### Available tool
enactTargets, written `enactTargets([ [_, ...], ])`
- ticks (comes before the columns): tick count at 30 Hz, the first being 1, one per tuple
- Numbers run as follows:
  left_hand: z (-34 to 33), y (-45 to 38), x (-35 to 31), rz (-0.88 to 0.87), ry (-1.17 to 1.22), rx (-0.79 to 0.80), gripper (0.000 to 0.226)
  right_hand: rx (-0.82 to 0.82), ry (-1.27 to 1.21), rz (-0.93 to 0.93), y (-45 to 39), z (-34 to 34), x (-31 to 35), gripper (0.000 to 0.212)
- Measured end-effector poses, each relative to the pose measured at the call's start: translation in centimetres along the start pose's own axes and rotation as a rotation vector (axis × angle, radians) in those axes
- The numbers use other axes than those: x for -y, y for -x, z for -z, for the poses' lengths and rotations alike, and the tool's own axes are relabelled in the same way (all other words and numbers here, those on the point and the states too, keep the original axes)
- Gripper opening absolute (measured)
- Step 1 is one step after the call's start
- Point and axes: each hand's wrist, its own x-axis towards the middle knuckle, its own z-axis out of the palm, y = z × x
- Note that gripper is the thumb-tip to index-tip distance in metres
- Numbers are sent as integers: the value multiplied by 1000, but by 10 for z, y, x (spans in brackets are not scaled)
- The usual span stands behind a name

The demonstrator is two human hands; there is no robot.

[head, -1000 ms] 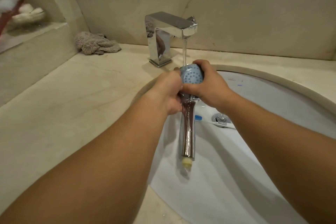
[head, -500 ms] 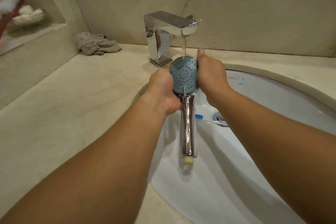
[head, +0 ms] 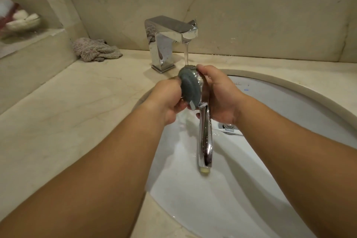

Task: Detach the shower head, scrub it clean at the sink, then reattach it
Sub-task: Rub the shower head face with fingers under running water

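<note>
Over the white oval sink basin (head: 270, 189), set under a cream marble-look countertop (head: 67, 121), I hold the chrome handheld shower head with its grey-blue round face (head: 190, 87) in both hands. My left hand (head: 168, 100) is curled closed against the left edge of the face, fingers tucked behind it. My right hand (head: 220, 92) wraps the back of the head, its fingertips hooked over the top rim and the thumb down by the neck. The face is turned toward my left, so its nozzle holes are hard to make out. The chrome handle hangs down toward me above the basin, ending in a pale yellowish fitting.

A thin stream of water falls from the angular chrome faucet (head: 170, 40) straight onto the top rim of the head. The faucet stands on the counter behind the basin, in front of a beige stone-panelled wall (head: 251, 15). A crumpled grey-mauve cloth (head: 94, 50) lies in the counter's back left corner. On a raised ledge at far left sits something white and red, too blurred to identify. The metal drain (head: 228, 126) shows just below my right wrist, with a white-handled toothbrush (head: 231, 131) lying beside it in the basin. There are faint markings, one of them blue, on the far inside wall of the basin; I cannot read them.
</note>
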Motion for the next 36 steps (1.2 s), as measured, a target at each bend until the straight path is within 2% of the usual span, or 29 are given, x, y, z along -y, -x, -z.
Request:
enactTargets([
  [2, -2, 3, 1, -23, 72, 39, 33, -5, 51, 45, 3, -5, -1, 45],
  [4, -5, 3, 1, -36, 145, 85, 47, -69, 111, 101, 4, -13, -2, 38],
  [6, -6, 0, 1, -28, 176, 93, 60, -203, 208, 118, -1, -22, -1, 52],
  [8, -5, -1, -1, 2, 205, 90, 61, -346, 313, 121, -8, -29, -2, 74],
  [12, -2, 5, -4, 96, 211, 96, 61, -497, 377, 124, -20, -37, -6, 81],
  [16, -3, 9, -6, 85, 171, 110, 59, -567, 360, 122, -23, -34, -4, 76],
  [21, -4, 7, -6, 74, 210, 123, 53, -694, 458, 236, -19, -19, 0, 46],
  [25, -5, 1, -6, 104, 260, 138, 51, -713, 594, 315, -15, -17, -1, 33],
  [27, -2, -5, -8, 115, 312, 121, 46, -688, 676, 355, -15, -21, -2, 43],
  [30, 2, -9, -10, 125, 342, 115, 47, -671, 780, 336, -15, -30, -5, 79],
  [36, 3, -7, -9, 78, 404, 152, 50, -760, 835, 288, -16, -33, 3, 80],
])
